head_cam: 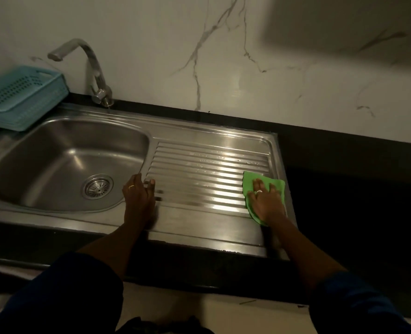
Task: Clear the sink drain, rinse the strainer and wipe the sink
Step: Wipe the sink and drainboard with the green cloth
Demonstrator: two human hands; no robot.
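Observation:
A steel sink (55, 150) fills the left of the view, with its round metal strainer (97, 187) seated in the drain. To its right runs the ribbed draining board (199, 174), with a few water drops on its far ribs. My right hand (264, 201) lies flat with spread fingers on a green cloth (252, 180), pressing it onto the board's right end. My left hand (139, 191) rests with straight fingers on the board's left edge, beside the basin's rim, and holds nothing.
A curved tap (93, 68) rises behind the basin, its spout pointing left. A light blue perforated basket (19, 97) stands at the back left. Black countertop (344, 189) surrounds the steel unit, and a marble wall (223, 56) stands behind.

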